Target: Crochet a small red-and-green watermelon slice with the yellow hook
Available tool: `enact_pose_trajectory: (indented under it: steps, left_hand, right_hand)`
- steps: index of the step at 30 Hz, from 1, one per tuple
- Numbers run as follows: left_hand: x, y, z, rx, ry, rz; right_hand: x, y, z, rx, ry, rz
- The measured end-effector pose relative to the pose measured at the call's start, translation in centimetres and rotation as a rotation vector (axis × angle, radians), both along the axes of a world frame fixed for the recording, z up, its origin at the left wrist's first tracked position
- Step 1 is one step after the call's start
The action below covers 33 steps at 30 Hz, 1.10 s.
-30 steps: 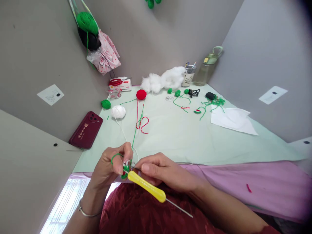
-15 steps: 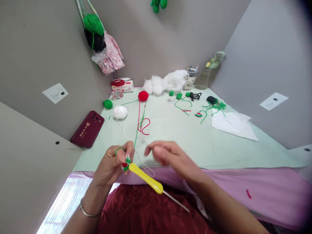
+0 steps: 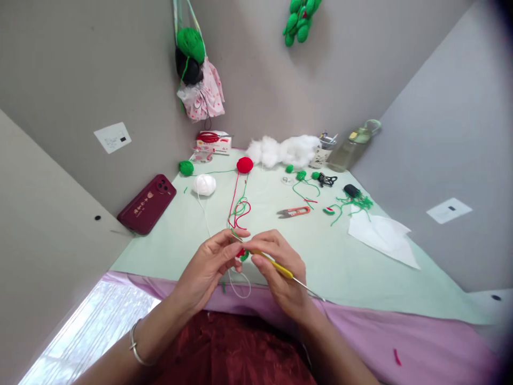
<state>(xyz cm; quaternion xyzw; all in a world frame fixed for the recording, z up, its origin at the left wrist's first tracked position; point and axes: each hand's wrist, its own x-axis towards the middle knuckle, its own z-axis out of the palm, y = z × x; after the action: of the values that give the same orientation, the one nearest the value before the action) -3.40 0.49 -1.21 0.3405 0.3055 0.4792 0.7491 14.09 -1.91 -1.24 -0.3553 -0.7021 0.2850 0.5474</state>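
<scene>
Hands [image 3: 206, 267] [image 3: 286, 278] hold a slender yellow-handled hook [image 3: 282, 269] and small red-green yarnwork [image 3: 244, 256].

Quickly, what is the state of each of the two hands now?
Left hand: closed, pinching the small crocheted piece.
Right hand: closed, holding the yellow-handled hook.

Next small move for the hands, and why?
Probably work the yellow-handled hook at the small red-and-green piece: the left hand pinches that piece, and the right hand grips the hook close beside it. The exact tip contact is hard to see.
</scene>
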Motion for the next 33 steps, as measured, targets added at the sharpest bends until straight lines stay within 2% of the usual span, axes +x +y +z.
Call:
enact_pose_trajectory:
  steps: [4,9,13,19,23,29,33]
  left_hand:
    - [0.0,-0.4,0.7,0.107,0.089,0.007]
    - [0.2,-0.5,1.1,0.097,0.1,0.022]
    - [0.4,-0.5,1.1,0.077,0.078,0.02]
    - [0.5,-0.6,0.9,0.044,0.055,0.023]
    - [0.5,-0.9,0.8,0.058,0.04,0.027]
    - [0.3,-1.2,0.5,0.087,0.06,0.021]
    - [0.3,-1.0,0.6,0.08,0.073,0.05]
  right_hand:
    - [0.0,0.4,-0.1,-0.143,0.238,-0.011]
    - [0.6,0.3,-0.8,-0.323,0.386,0.057]
    - [0.4,0.1,-0.8,-0.287,0.387,0.024]
    - [-0.6,0.1,-0.5,-0.144,0.315,-0.119]
    - [-0.5,0.1,-0.6,-0.167,0.359,-0.095]
    - [-0.3,0.0,0.2,-0.171,0.305,-0.029]
    - [-0.4,0.1,0.0,-0.197,0.371,-0.009]
